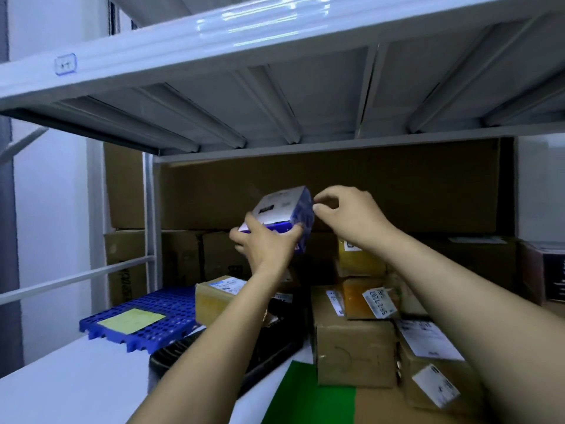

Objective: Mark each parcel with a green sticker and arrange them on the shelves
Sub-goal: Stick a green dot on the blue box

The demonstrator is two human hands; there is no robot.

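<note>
Blue perforated pallet (171, 304) under a yellow note (131, 320).

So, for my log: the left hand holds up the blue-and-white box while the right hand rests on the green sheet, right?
No. The head view shows the left hand holding up the blue-and-white box, but the right hand is raised beside the box's corner, off the green sheet.

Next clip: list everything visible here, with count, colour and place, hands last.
shelf board: one, white, overhead
large cartons: several, brown, at the back
yellow-taped parcels: about three, yellow-brown, middle
brown parcels: at least two, brown, right
perforated pallet: one, blue, left
paper sheet: one, yellow-green, on pallet
green sheet: one, green, near edge
black item: one, black, centre
small box: one, blue-and-white, held up
left hand: one, grips small box from below
right hand: one, fingers curled at box's upper corner
</note>
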